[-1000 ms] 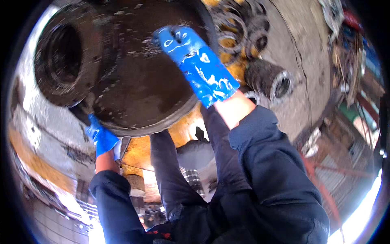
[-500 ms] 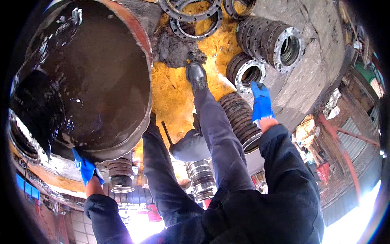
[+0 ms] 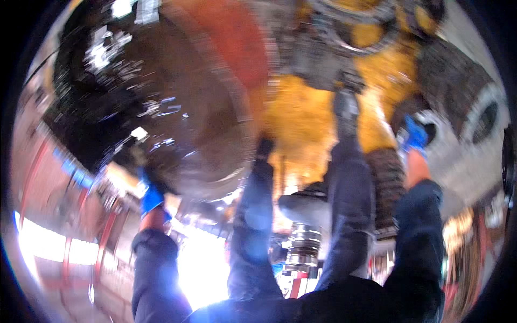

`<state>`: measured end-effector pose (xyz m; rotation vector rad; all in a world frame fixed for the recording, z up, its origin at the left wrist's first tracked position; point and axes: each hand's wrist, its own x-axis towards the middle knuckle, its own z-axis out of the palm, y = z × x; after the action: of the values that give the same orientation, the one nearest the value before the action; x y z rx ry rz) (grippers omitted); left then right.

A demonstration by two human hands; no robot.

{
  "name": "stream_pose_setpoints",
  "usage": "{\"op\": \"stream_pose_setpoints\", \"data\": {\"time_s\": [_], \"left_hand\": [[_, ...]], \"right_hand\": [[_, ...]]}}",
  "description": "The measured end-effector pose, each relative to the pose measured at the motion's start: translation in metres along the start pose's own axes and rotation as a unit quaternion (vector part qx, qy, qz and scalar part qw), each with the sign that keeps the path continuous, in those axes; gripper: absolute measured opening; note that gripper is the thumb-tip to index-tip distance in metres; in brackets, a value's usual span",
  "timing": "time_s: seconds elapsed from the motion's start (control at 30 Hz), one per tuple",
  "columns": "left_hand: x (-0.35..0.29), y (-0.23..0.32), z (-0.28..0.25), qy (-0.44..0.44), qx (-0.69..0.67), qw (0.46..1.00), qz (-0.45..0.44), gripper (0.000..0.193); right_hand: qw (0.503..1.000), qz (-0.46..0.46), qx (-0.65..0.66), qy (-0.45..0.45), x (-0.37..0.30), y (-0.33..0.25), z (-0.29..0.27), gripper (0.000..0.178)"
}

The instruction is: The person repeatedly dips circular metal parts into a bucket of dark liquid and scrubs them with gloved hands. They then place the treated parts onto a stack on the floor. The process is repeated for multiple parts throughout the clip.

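Motion blurs the whole view. My left hand (image 3: 152, 198), in a blue glove, is low beside a large round vessel (image 3: 254, 124) with a dark, wet-looking inside. A slim tan piece (image 3: 139, 155) runs up from its fingertips; its kind is too smeared to make out, and the fingers look closed around its end. My right hand (image 3: 413, 135), also gloved in blue, reaches forward over a short stack of flanges (image 3: 429, 117). Its fingers are stretched out and I see nothing in them. The hand partly covers the pale front flange.
A longer row of dark flanges (image 3: 449, 75) lies at the far right. Another ribbed stack (image 3: 386, 188) stands beside my right leg. Large bolt-holed rings (image 3: 371, 49) lie ahead, near a grey clump (image 3: 319, 67) on the yellow floor (image 3: 301, 113). Shiny metal rings (image 3: 304, 245) stand between my legs.
The view has swung, so the vessel, flanges and my legs sit farther right. More of the vessel's red outer side shows. Both hands stay near the same things.
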<state>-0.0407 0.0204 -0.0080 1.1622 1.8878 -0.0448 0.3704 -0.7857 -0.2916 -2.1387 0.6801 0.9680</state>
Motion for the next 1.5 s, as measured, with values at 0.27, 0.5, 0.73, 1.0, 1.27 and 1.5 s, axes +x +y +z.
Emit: {"op": "stream_pose_setpoints", "data": {"time_s": [0.27,0.5,0.73,1.0,1.27,1.5], "left_hand": [[-0.033,0.009,0.015,0.060,-0.080,0.995,-0.018,0.062],[-0.038,0.018,0.010,0.067,-0.083,0.994,0.021,0.065],[-0.019,0.003,0.000,0.025,-0.131,0.991,-0.028,0.064],[-0.063,0.050,0.038,0.043,-0.191,0.980,-0.032,0.064],[0.020,-0.039,-0.001,0.109,-0.240,0.964,0.017,0.057],[0.016,-0.026,0.048,0.160,-0.129,0.977,0.052,0.045]], "right_hand": [[0.969,0.010,0.237,-0.062,-0.056,-0.038,0.031,0.027],[0.962,-0.011,0.258,-0.088,-0.117,-0.101,0.056,0.015],[0.995,0.000,0.036,0.096,-0.058,-0.081,0.037,0.029],[0.969,-0.242,0.050,0.007,-0.186,-0.284,0.093,0.029],[0.767,-0.612,-0.099,-0.166,-0.372,-0.559,0.315,0.034],[0.635,-0.697,-0.328,-0.056,-0.395,-0.608,0.390,0.041]]}}
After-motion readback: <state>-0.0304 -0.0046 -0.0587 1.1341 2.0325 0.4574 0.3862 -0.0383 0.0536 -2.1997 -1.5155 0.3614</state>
